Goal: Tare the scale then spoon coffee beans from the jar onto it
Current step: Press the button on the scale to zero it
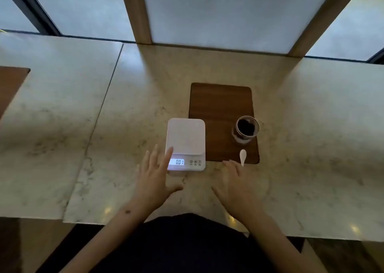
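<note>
pale marble counter (311, 127) runs beneath frosted window panels (228, 12) framed in wood, seen from a head-worn camera looking down. a white digital scale (185, 137) sits near the middle of the view, its lit display (176, 161) reading what looks like 00.1, with three small buttons (195, 162) at 3 o'clock from the display. the scale's right edge overlaps a dark wooden board (220, 102) lying at its 2 o'clock. on that board, at 3 o'clock from the scale, stands an open glass jar (246, 129) holding dark coffee beans (246, 127). a small white spoon (242, 157) lies at the jar's 6 o'clock, on the board's near edge, its handle reaching the counter. the person's left hand (154, 177) is spread flat and empty, its index fingertip over the scale's near left corner, just beside the display. the right hand (236, 187) is also splayed wide and empty, at 5 o'clock from the scale, fingertips just short of the spoon's handle.
</note>
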